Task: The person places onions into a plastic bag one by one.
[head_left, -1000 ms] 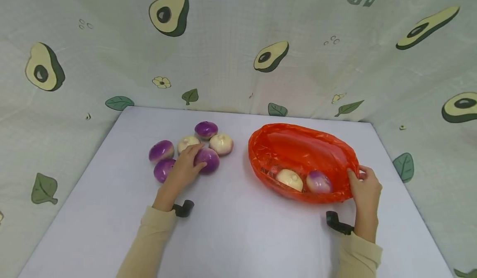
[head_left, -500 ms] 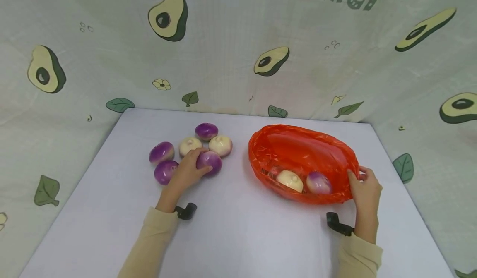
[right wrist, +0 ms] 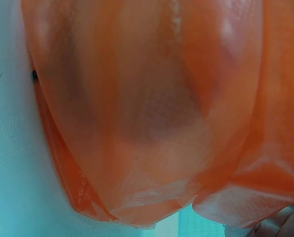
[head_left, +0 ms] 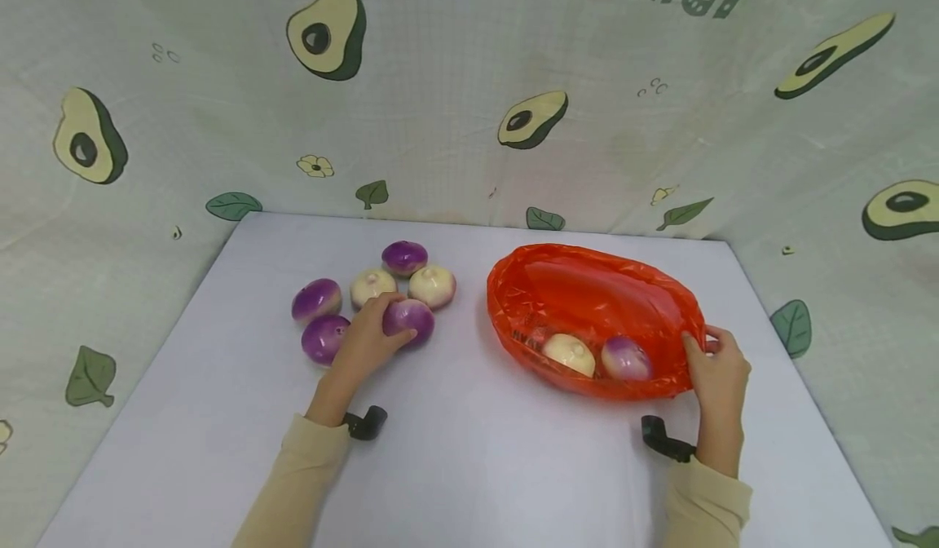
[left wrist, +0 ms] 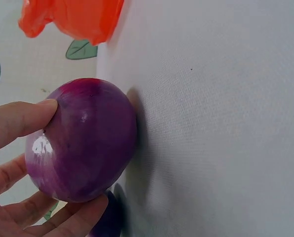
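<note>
My left hand [head_left: 367, 333] grips a glossy purple turnip [head_left: 412, 320] at the left of the head view. In the left wrist view, the thumb lies on one side of this turnip [left wrist: 85, 143] and the fingers curl around the other. Beside the hand sit several more turnips, including a cream-coloured one [head_left: 433, 287] and a purple one [head_left: 324, 338]. At the right, my right hand [head_left: 720, 373] pinches the rim of an open red plastic bag [head_left: 601, 279]. Inside the bag are a cream turnip [head_left: 570, 355] and a purple-and-white turnip [head_left: 626, 359]. The bag [right wrist: 137, 163] nearly fills the right wrist view.
Everything lies on a white-covered table [head_left: 469, 458]. Behind it hangs a pale cloth [head_left: 440, 59] printed with avocados and leaves. A small black camera mount sits on each wrist, left [head_left: 367, 422] and right [head_left: 663, 440].
Over the last second my left hand and the turnip have shifted very slightly, and the turnip has turned a little. My right hand holds the bag rim in the same place.
</note>
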